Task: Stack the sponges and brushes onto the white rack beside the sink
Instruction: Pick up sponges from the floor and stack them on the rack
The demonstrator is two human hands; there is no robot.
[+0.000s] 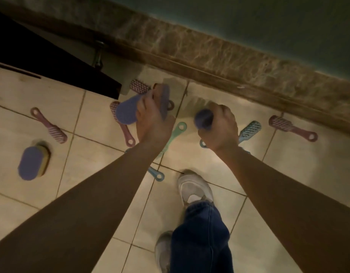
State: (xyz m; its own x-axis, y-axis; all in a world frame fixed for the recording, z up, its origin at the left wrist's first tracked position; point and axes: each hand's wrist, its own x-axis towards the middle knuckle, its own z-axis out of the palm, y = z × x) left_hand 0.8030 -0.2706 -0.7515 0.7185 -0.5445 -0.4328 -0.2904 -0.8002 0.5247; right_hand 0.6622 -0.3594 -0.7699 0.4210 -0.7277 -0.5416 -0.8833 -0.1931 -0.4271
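Note:
My left hand grips purple scrub sponges, one flat-faced toward me and another edge-on behind the fingers. My right hand is closed around a purple-handled brush whose pale bristles fan out toward the wall. Both hands hover above the tiled floor. On the floor lie a purple-and-yellow sponge, pink brushes, a green brush and blue brushes. No white rack or sink is in view.
A brown marbled skirting runs along the dark wall at the top. A dark cabinet door or panel juts in from the upper left. My white shoes and a jeans leg stand on the beige tiles below the hands.

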